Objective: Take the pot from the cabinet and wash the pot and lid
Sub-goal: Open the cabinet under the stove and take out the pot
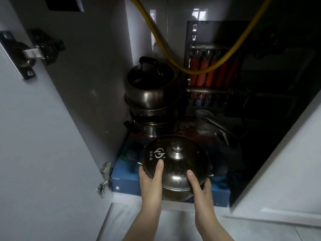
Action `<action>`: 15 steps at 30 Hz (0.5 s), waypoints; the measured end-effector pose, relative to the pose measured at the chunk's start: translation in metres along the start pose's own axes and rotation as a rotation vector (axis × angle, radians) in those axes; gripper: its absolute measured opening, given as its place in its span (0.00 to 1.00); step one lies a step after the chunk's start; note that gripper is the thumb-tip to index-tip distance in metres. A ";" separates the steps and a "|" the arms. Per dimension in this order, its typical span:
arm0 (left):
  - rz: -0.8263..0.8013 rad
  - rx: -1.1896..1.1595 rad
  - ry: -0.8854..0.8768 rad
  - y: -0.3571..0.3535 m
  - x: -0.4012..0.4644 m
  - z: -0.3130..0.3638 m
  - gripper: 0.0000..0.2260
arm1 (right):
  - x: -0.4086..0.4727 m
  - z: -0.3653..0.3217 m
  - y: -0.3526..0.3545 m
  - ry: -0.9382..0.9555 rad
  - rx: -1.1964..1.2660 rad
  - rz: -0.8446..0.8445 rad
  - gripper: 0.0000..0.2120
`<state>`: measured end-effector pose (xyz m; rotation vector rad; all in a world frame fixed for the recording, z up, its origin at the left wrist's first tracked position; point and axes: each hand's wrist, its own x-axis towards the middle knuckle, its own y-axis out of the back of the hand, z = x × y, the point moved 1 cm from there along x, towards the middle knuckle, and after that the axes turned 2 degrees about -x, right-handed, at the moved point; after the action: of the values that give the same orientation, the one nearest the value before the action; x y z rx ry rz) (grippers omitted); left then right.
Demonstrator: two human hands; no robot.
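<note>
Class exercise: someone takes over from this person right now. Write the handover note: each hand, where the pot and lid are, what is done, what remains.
Left hand: grips the pot's left side, thumb on the lid.
Right hand: grips the right side, thumb on the lid.
Pot: lid on, held at the front of the open cabinet, above the blue box; a stack of other pots stands behind.
Done: pot grasped.
Left: carry it out, wash pot and lid.
</note>
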<state>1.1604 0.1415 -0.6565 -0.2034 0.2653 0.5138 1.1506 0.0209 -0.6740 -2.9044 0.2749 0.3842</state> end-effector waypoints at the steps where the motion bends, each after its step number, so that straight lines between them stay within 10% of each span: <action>1: 0.006 -0.005 0.003 0.003 -0.005 0.005 0.40 | -0.005 -0.005 -0.001 -0.004 -0.004 -0.010 0.51; 15: 0.066 -0.083 0.079 0.029 -0.144 0.133 0.24 | -0.142 -0.158 -0.002 -0.118 -0.036 -0.026 0.29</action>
<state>1.0517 0.1346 -0.4911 -0.2968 0.3282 0.5830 1.0537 0.0101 -0.4856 -2.9035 0.2145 0.5592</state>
